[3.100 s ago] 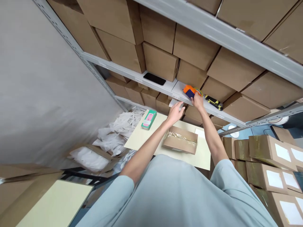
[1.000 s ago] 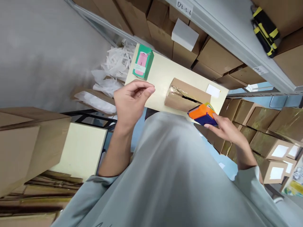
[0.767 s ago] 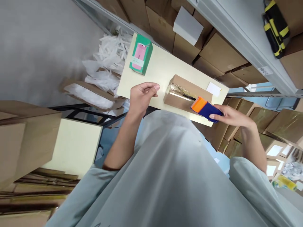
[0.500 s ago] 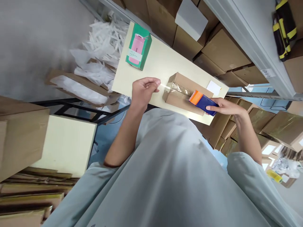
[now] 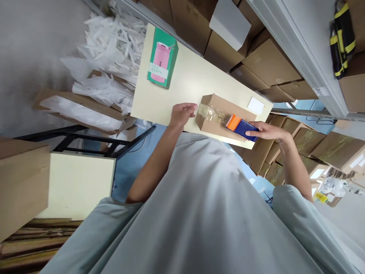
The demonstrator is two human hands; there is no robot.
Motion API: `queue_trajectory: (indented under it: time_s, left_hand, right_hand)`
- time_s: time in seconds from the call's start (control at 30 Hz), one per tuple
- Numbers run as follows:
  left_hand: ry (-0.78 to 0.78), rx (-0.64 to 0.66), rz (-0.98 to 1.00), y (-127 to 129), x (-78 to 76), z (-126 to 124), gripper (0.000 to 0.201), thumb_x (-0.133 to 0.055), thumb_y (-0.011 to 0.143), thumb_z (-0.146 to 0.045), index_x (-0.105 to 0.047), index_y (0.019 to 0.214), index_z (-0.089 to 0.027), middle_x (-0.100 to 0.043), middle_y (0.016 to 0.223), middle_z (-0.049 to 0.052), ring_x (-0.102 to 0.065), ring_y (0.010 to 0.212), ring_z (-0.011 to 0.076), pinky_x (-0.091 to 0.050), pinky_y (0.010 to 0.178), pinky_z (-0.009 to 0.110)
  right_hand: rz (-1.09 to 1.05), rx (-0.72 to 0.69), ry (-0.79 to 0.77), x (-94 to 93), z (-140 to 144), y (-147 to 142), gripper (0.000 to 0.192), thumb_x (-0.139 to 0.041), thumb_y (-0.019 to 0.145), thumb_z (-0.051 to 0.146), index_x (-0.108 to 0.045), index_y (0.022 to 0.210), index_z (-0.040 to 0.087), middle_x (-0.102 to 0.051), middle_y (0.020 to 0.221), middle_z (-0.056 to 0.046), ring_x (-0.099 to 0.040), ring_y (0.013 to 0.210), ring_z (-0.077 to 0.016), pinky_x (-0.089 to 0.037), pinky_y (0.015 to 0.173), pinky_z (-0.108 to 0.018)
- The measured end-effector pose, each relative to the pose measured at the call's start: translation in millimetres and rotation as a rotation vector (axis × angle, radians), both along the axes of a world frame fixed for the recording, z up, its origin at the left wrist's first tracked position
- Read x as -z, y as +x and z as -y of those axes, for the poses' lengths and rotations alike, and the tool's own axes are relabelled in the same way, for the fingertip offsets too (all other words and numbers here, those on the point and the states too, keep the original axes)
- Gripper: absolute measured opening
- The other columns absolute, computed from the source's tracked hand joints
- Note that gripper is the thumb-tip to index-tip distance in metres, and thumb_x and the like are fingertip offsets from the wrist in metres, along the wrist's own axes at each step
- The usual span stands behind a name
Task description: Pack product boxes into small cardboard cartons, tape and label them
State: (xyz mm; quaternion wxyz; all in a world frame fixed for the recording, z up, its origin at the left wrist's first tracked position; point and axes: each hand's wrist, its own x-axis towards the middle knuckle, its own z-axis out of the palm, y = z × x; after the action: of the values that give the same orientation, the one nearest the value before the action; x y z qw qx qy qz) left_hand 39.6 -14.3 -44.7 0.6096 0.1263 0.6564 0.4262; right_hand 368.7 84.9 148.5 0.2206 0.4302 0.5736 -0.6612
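Note:
A brown cardboard box (image 5: 225, 104) lies on the cream tabletop, with clear packing tape (image 5: 212, 113) running along its top. At the box's left end is my left hand (image 5: 184, 113), fingers curled into a pinch right where the tape reaches the edge. The tape between the fingertips is too small to make out clearly. My right hand (image 5: 265, 130) grips a navy and orange tape dispenser (image 5: 242, 128) by its navy end. The dispenser's orange end rests on or just over the box top; I cannot tell which.
A green box with a pink tumbler picture (image 5: 161, 61) stands on the table (image 5: 188, 76). A white card (image 5: 256, 105) lies behind the cardboard box. Shelved cartons (image 5: 268, 61) line the back. White paper shreds (image 5: 114, 42) are heaped at the left. Black-yellow tools (image 5: 342, 42) are upper right.
My left hand has moved right and slightly down, up to the box's end. The pale tape strip that stretched between hand and box no longer shows. The dispenser has shifted slightly.

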Motion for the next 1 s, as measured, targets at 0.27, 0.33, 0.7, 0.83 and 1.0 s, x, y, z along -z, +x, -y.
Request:
queue_trajectory:
  time_s: [0.27, 0.33, 0.7, 0.83, 1.0]
  left_hand:
    - [0.163, 0.12, -0.096, 31.8, 36.3, 9.9, 0.043, -0.088, 0.09, -0.058, -0.084, 0.108, -0.018, -0.082, 0.115, 0.013, -0.077, 0.103, 0.0253, -0.065, 0.096, 0.038]
    - [0.172, 0.176, -0.213, 30.7, 32.4, 15.4, 0.059, -0.084, 0.095, -0.056, -0.077, 0.14, -0.019, -0.077, 0.133, 0.017, -0.077, 0.105, 0.026, -0.066, 0.097, 0.04]
    - [0.777, 0.844, -0.541, 56.7, -40.1, -3.3, 0.134, -0.081, 0.086, -0.083, -0.024, 0.182, -0.009, -0.01, 0.193, 0.025, 0.003, 0.18, 0.0484, -0.004, 0.147, 0.068]
    - [0.789, 0.931, -0.656, 66.0, -20.8, -17.3, 0.124, -0.069, 0.094, -0.085, -0.028, 0.18, -0.007, -0.017, 0.192, 0.026, -0.003, 0.181, 0.0447, 0.003, 0.148, 0.064]
    - [0.741, 0.963, -0.761, 57.2, -6.9, -20.0, 0.131, -0.069, 0.087, -0.094, -0.032, 0.179, -0.009, -0.021, 0.191, 0.028, -0.006, 0.18, 0.0479, -0.003, 0.146, 0.068]
  right_hand:
    - [0.085, 0.01, -0.023, -1.0, 4.1, -12.6, 0.076, -0.077, 0.091, 0.081, -0.077, 0.13, 0.016, -0.081, 0.107, -0.008, -0.07, 0.092, -0.0238, -0.059, 0.084, -0.036]
    - [0.108, 0.031, -0.029, -4.3, 5.9, -11.6, 0.077, -0.076, 0.09, 0.083, -0.077, 0.128, 0.016, -0.08, 0.102, -0.008, -0.069, 0.09, -0.0234, -0.059, 0.082, -0.035]
    - [0.11, 0.065, -0.031, -6.0, 12.9, -2.1, 0.072, -0.075, 0.092, 0.081, -0.076, 0.124, 0.017, -0.08, 0.111, -0.007, -0.069, 0.093, -0.0223, -0.058, 0.082, -0.032]
    - [0.022, -0.008, 0.021, 9.8, 9.7, 4.2, 0.066, -0.075, 0.094, 0.082, -0.077, 0.112, 0.018, -0.077, 0.094, -0.004, -0.068, 0.086, -0.0211, -0.056, 0.076, -0.03]
    - [-0.079, -0.173, 0.119, 36.6, -0.8, 9.0, 0.065, -0.073, 0.096, 0.084, -0.076, 0.095, 0.019, -0.069, 0.077, -0.001, -0.065, 0.075, -0.0192, -0.05, 0.069, -0.029]
